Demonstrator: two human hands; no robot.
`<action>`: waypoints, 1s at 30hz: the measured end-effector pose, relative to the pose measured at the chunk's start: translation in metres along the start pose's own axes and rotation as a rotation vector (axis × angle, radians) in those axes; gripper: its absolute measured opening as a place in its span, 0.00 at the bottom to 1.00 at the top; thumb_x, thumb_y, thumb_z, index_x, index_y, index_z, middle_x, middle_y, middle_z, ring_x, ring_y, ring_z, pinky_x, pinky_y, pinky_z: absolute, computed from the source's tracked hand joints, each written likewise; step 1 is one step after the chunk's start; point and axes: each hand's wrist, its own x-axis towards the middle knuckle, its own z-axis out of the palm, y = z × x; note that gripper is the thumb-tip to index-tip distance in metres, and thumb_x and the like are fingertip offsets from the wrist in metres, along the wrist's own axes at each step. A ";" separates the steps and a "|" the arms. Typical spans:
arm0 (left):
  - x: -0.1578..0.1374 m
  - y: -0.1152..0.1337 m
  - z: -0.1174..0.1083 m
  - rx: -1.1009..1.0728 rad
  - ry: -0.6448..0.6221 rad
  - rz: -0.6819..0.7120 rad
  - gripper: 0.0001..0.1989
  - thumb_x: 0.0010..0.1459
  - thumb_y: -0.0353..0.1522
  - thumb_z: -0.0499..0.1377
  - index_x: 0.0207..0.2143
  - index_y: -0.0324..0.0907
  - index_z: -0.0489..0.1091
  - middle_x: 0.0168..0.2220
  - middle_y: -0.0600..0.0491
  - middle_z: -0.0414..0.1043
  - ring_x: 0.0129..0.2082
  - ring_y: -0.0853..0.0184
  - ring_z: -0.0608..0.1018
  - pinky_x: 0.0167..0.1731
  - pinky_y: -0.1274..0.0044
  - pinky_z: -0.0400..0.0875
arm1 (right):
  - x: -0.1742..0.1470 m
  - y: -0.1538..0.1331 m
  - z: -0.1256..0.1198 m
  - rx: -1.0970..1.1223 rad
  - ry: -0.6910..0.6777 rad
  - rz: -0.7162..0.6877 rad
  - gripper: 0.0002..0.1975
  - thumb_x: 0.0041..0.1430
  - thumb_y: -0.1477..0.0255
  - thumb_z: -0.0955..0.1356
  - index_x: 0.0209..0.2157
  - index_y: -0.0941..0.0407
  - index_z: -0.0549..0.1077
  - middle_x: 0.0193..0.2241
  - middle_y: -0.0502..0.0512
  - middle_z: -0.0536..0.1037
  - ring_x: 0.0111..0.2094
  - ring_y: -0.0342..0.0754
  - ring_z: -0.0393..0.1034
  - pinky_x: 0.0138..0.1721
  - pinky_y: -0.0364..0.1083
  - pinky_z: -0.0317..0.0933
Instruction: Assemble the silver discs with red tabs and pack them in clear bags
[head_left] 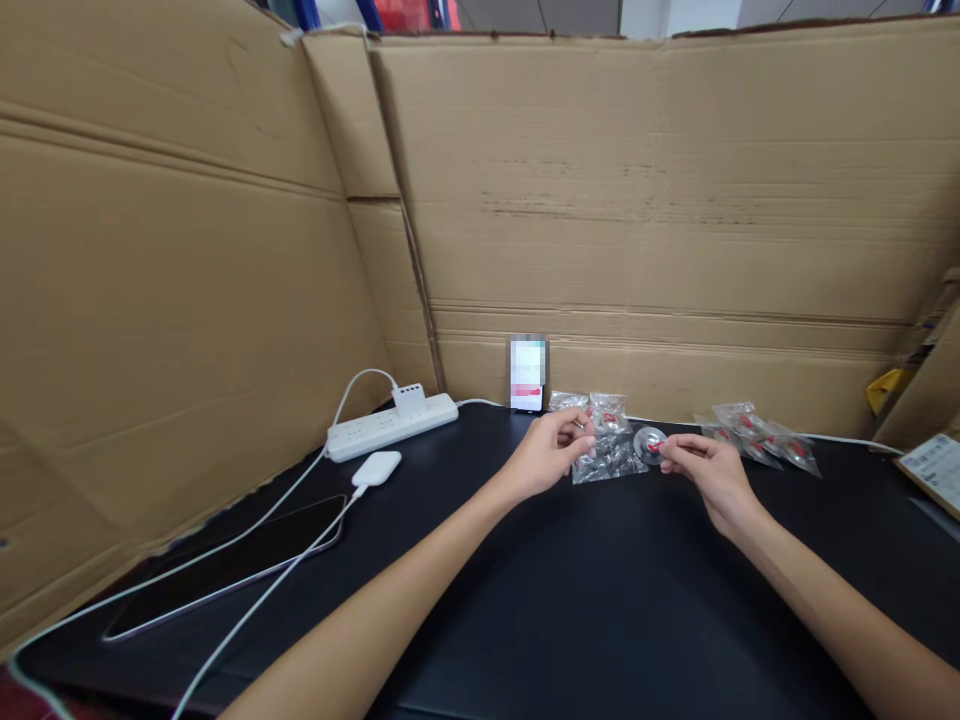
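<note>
Right hand: the right hand point(709, 470) is closed in a pinch, thumb and forefinger tips meeting on the red part of a small clear disc point(649, 443), which it holds just above the bench.
Clear disc: round and see-through with a red piece at its right edge; it sits between the two hands, just right of the packets under the left hand.
Left hand: the left hand point(551, 448) is curled with its fingers closed on the edge of a clear plastic packet point(607, 455), near the back middle of the bench.
Packets by the left hand: several small clear bags with red bits inside lie bunched together, some under the fingers, some just behind them toward the cardboard.
Second heap: more of the same clear bags point(761, 435) lie to the right of the right hand, apart from it.
Bench: black top point(600, 600); both forearms reach across it from the near edge.
Left side: a white power strip point(391, 425) with a plug in it, a small white case point(376, 467) on a white cable, and a dark tablet point(225, 565) lying flat.
Back: a small card point(527, 375), blurred, stands against the cardboard wall point(637, 200) that closes in the bench at the rear and left.
Far right: a box corner with a label point(934, 475), only partly in view.
</note>
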 end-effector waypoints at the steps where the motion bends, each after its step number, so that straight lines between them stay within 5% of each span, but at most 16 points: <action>1: 0.001 -0.001 0.000 -0.024 -0.007 0.003 0.10 0.57 0.38 0.58 0.34 0.40 0.65 0.27 0.53 0.71 0.25 0.70 0.73 0.21 0.80 0.66 | 0.000 0.001 0.000 0.014 -0.019 0.013 0.15 0.38 0.65 0.77 0.26 0.61 0.78 0.24 0.55 0.77 0.24 0.46 0.71 0.30 0.47 0.67; 7: 0.001 -0.006 0.007 -0.315 -0.021 0.049 0.13 0.56 0.40 0.61 0.35 0.40 0.63 0.37 0.49 0.71 0.41 0.63 0.77 0.39 0.72 0.73 | -0.002 0.001 0.002 0.045 -0.107 0.047 0.15 0.39 0.66 0.78 0.29 0.61 0.79 0.24 0.54 0.77 0.24 0.45 0.71 0.31 0.46 0.66; 11: -0.001 -0.006 0.012 -0.578 -0.123 -0.031 0.17 0.56 0.41 0.62 0.38 0.40 0.60 0.40 0.43 0.74 0.44 0.59 0.78 0.46 0.64 0.71 | -0.003 -0.003 0.003 0.062 -0.098 0.026 0.15 0.39 0.66 0.78 0.28 0.61 0.79 0.26 0.54 0.77 0.25 0.45 0.71 0.32 0.46 0.66; 20: -0.003 -0.003 0.004 -0.709 -0.174 -0.062 0.17 0.56 0.40 0.63 0.38 0.40 0.60 0.40 0.41 0.76 0.41 0.56 0.80 0.46 0.60 0.71 | 0.000 -0.008 -0.005 0.076 -0.075 -0.025 0.15 0.39 0.66 0.78 0.28 0.60 0.79 0.27 0.54 0.77 0.26 0.45 0.70 0.33 0.46 0.65; 30: -0.004 -0.003 0.012 -0.630 -0.156 -0.130 0.17 0.54 0.39 0.64 0.37 0.38 0.63 0.36 0.45 0.75 0.39 0.55 0.80 0.44 0.59 0.72 | -0.006 -0.009 0.001 0.029 -0.271 -0.019 0.13 0.41 0.66 0.77 0.29 0.58 0.79 0.26 0.52 0.77 0.26 0.44 0.69 0.34 0.46 0.63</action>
